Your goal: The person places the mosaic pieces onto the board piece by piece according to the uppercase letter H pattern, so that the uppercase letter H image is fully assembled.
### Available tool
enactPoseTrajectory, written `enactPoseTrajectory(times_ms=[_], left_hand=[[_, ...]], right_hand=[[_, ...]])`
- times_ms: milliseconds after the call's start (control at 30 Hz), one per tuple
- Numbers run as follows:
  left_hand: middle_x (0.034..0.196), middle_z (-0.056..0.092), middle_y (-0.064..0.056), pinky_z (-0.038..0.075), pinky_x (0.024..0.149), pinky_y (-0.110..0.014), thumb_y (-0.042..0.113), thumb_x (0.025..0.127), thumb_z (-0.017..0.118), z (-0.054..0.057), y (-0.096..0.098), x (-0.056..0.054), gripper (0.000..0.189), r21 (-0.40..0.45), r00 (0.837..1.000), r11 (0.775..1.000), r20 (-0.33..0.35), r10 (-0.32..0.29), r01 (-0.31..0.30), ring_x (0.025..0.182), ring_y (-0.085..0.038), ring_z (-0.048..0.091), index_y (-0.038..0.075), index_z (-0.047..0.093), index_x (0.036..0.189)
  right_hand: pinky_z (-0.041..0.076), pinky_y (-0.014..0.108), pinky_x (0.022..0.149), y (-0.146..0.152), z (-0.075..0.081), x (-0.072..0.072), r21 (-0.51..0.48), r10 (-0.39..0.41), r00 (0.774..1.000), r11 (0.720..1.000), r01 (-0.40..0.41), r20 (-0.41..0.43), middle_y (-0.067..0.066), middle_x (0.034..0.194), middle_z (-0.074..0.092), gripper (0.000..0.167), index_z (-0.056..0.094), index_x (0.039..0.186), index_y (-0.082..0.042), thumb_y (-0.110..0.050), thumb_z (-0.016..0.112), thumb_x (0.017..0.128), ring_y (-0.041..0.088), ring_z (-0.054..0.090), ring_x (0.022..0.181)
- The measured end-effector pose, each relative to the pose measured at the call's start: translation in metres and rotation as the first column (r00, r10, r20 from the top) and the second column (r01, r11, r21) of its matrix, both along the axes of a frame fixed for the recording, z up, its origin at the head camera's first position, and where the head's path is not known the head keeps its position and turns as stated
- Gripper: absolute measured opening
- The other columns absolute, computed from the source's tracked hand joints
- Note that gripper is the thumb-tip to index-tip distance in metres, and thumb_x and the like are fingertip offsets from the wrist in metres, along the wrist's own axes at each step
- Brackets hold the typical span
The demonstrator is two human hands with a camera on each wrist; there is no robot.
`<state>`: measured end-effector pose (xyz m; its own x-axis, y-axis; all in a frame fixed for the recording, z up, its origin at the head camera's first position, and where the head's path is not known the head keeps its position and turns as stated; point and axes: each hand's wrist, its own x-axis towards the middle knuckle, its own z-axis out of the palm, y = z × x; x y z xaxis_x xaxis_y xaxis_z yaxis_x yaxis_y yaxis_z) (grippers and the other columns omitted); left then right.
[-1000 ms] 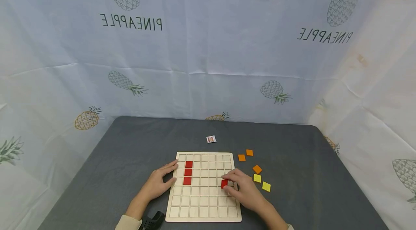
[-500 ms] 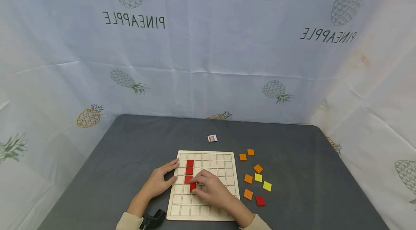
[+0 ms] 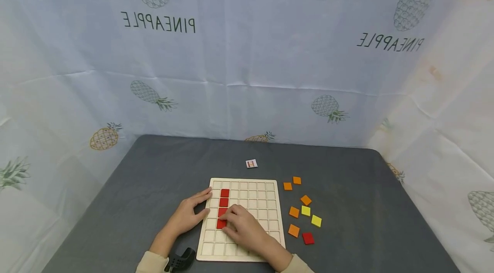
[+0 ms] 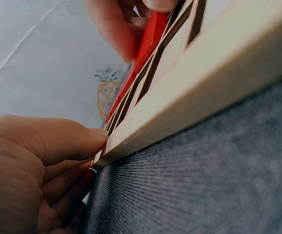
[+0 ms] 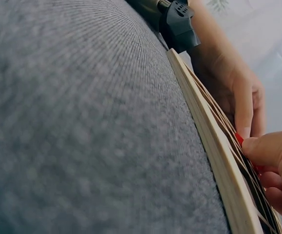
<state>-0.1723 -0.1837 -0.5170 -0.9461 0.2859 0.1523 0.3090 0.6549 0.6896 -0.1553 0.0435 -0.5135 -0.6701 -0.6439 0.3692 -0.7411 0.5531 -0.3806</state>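
Observation:
A pale wooden grid board (image 3: pixel 241 253) lies on the table. In its second column from the left, several red square tiles (image 3: pixel 225 193) form a line towards the front. My right hand (image 3: pixel 244 226) pinches the nearest red tile (image 3: pixel 221 224) of that line, finger and thumb at its sides; in the left wrist view this red tile (image 4: pixel 151 40) sits at the board's surface. My left hand (image 3: pixel 186 217) rests against the board's left edge, thumb and fingers spread and fairly straight. In the right wrist view my right thumb (image 5: pixel 265 148) partly hides the tile.
Right of the board lie several orange tiles (image 3: pixel 294 212), two yellow tiles (image 3: pixel 316 220) and one red tile (image 3: pixel 308 238). A small printed card (image 3: pixel 251 163) is behind the board. A black wrist device (image 3: pixel 181 260) sits by my left wrist. Pineapple-print cloth (image 3: pixel 247 63) hangs behind the table.
My right hand has carried a red tile leftward across the board to the line's near end and lowered it there. My left hand keeps its place at the edge.

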Motion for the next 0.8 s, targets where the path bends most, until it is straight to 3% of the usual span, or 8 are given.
enactPoseTrajectory(times_ms=[233, 500, 800], left_hand=[[0.144, 0.047, -0.005, 0.041, 0.102, -0.052, 0.016, 0.087, 0.067, -0.001, -0.002, -0.001, 0.048, 0.003, 1.000, 1.000, -0.023, -0.008, 0.008, 0.133, -0.028, 0.044, 0.006, 0.056, 0.133], [0.144, 0.048, -0.004, 0.041, 0.102, -0.052, 0.018, 0.086, 0.067, -0.001, -0.001, 0.000, 0.048, -0.005, 0.999, 1.000, -0.032, -0.003, 0.003, 0.132, -0.029, 0.045, 0.006, 0.057, 0.132], [0.145, 0.047, -0.003, 0.040, 0.103, -0.051, 0.018, 0.087, 0.067, -0.001, 0.000, 0.000, 0.049, 0.009, 1.000, 1.000, -0.013, 0.002, -0.002, 0.133, -0.028, 0.044, 0.006, 0.057, 0.133]], right_hand=[[0.043, 0.009, 0.075, 0.000, -0.002, 0.002, -0.017, -0.009, 1.000, 1.000, 0.009, 0.002, -0.010, 0.100, 0.055, 0.024, 0.070, 0.108, -0.017, -0.023, 0.071, 0.085, -0.001, 0.048, 0.087], [0.049, 0.017, 0.080, 0.008, 0.011, 0.003, -0.084, -0.035, 0.998, 0.996, 0.039, 0.049, -0.007, 0.106, 0.059, 0.026, 0.068, 0.111, -0.016, -0.019, 0.070, 0.085, 0.004, 0.055, 0.093], [0.052, 0.030, 0.089, 0.049, 0.025, 0.005, -0.119, -0.124, 0.980, 0.982, 0.144, 0.159, -0.006, 0.115, 0.060, 0.032, 0.065, 0.117, -0.013, -0.020, 0.070, 0.086, 0.012, 0.058, 0.107]])
